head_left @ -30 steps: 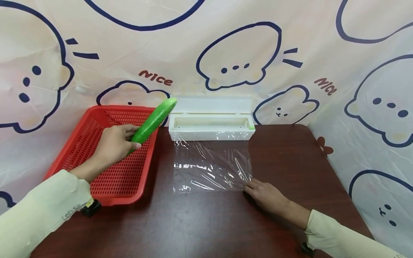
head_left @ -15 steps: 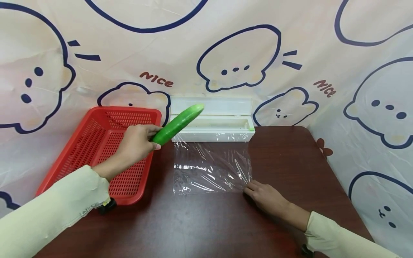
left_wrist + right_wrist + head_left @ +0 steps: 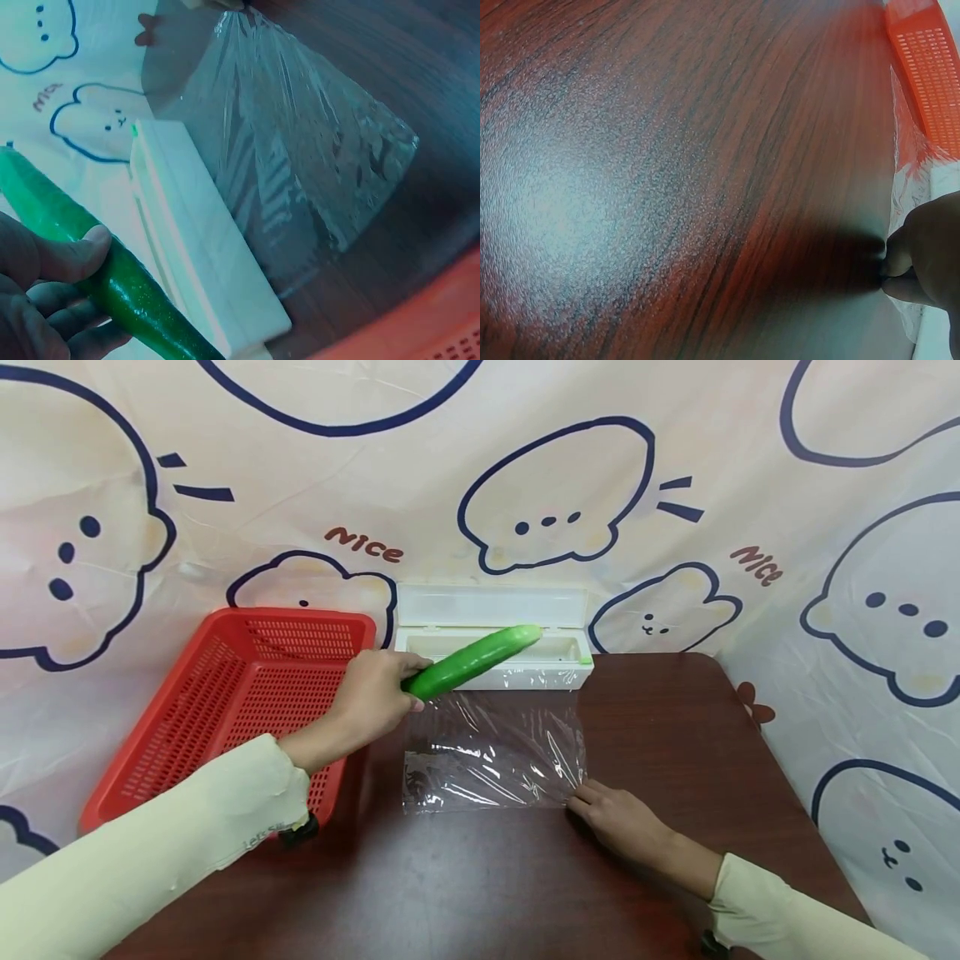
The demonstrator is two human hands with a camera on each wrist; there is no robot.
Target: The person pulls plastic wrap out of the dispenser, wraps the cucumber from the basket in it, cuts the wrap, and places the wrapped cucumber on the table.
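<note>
A green cucumber (image 3: 474,662) is gripped near one end by my left hand (image 3: 375,695), its pale tip pointing right. It is held above the near edge of a white cling film box (image 3: 517,677) whose lid stands raised. In the left wrist view, thumb and fingers wrap the cucumber (image 3: 127,289). From the box a sheet of clear cling film (image 3: 487,756) stretches toward me over the table. My right hand (image 3: 618,822) pinches the film's near right corner at the tabletop. The right wrist view shows thumb and finger of that hand (image 3: 926,251) together at the film's edge.
A red perforated plastic basket (image 3: 247,693) stands left of the box, partly under my left forearm. Everything rests on a dark wooden table (image 3: 465,877). A cartoon-printed cloth (image 3: 420,485) rises behind and to the right.
My left hand has carried the cucumber rightward from over the basket to in front of the box, and the cucumber has tilted flatter. The right hand stays at the film's corner.
</note>
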